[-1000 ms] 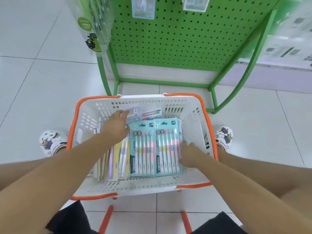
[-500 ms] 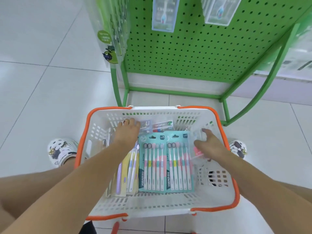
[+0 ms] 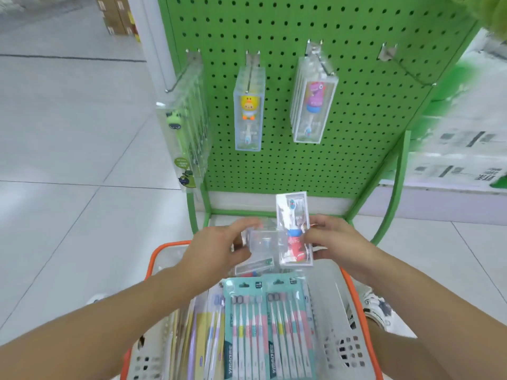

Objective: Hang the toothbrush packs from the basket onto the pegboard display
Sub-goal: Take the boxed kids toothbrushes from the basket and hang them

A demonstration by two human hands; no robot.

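Observation:
Above the far end of the white basket with an orange rim (image 3: pixel 354 292), my right hand (image 3: pixel 333 239) holds a clear pack with a red and blue children's toothbrush (image 3: pixel 295 231), upright. Beside it my left hand (image 3: pixel 219 248) grips another clear pack (image 3: pixel 264 239). Two teal multi-brush packs (image 3: pixel 267 330) and yellow packs (image 3: pixel 200 338) lie in the basket. The green pegboard (image 3: pixel 356 105) stands just behind, with duck packs (image 3: pixel 249 111), pink dinosaur packs (image 3: pixel 314 101) and green packs (image 3: pixel 186 141) hanging on hooks.
One bare hook (image 3: pixel 406 68) sticks out at the pegboard's right. The green frame legs (image 3: pixel 395 193) reach the tiled floor (image 3: pixel 68 215) beside the basket. Cardboard boxes (image 3: pixel 118 15) stand far back left. A patterned shoe (image 3: pixel 375 308) shows right of the basket.
Both hands have come up out of the basket, each with a clear pack, and met above its far end. The view has tilted up toward the pegboard.

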